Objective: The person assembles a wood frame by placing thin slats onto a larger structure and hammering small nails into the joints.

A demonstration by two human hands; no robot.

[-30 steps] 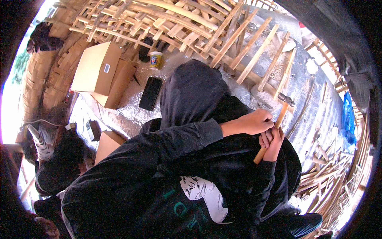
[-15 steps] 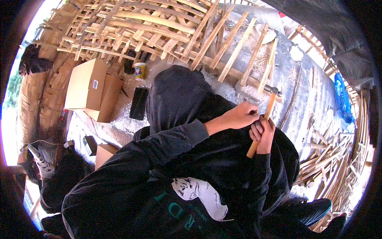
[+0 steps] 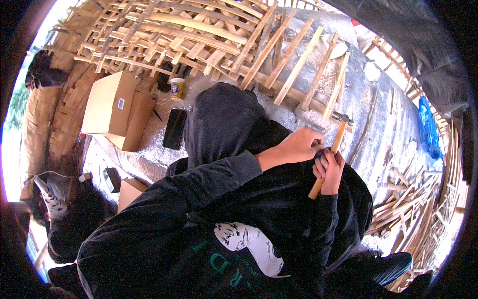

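We are gripping the hammer [image 3: 331, 149] with our right hand [image 3: 329, 169], fingers clamped on its wooden handle, while our left hand [image 3: 298, 145], fingers curled together, is resting just beside that handle, above the grey floor [image 3: 393, 134].

We see soft daylight, blown out white at the left rim; the black hoodie [image 3: 239, 209] swallows detail. Heavy fisheye bending, dark vignette at the corners, edges slightly soft.
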